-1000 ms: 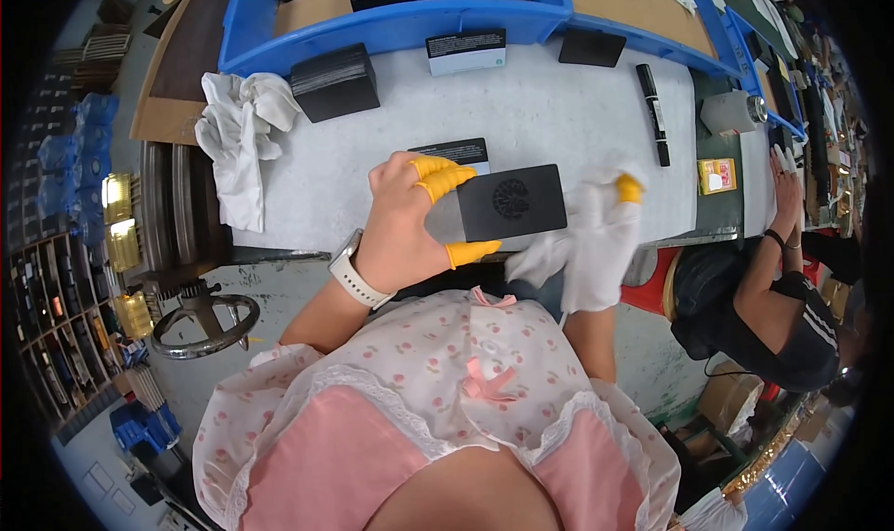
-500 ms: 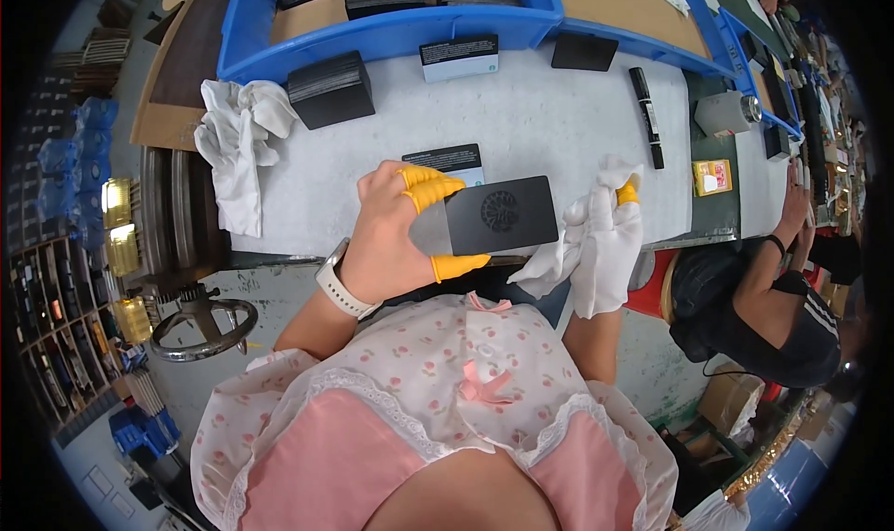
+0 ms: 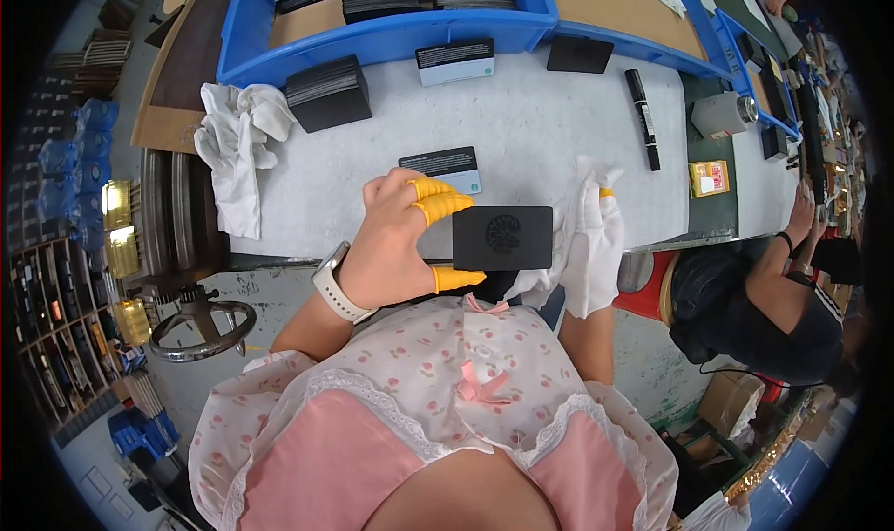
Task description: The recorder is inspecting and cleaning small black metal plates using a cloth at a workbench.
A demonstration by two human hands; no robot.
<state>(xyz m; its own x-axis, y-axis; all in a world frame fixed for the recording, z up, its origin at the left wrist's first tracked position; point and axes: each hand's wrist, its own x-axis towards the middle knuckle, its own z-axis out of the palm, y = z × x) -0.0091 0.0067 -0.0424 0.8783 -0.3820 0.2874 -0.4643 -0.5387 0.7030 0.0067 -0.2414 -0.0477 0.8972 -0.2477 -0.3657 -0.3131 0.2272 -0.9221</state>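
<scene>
My left hand (image 3: 386, 238) grips a black card (image 3: 503, 238) by its long edges, with yellow finger cots on the fingertips and thumb. The card's face bears a round, darker emblem. My right hand (image 3: 594, 251) is mostly hidden under a white cloth (image 3: 589, 275) bunched around it; a bit of yellow finger cot shows at the top. The cloth hangs beside the card's right edge. Beyond my left fingers, a black and pale-blue card (image 3: 442, 169) lies on the white-covered table (image 3: 521, 121).
Blue trays (image 3: 391, 45) with card stacks line the far side. Before them are a card stack (image 3: 328, 93), a pale-blue card (image 3: 455, 61) and a black card (image 3: 579, 54). A marker (image 3: 643, 119) lies right; a crumpled cloth (image 3: 240, 140) lies left. Another person (image 3: 754, 298) sits right.
The held card has come down slightly toward me and now sits level rather than tilted. My right hand and its cloth have shifted a little left.
</scene>
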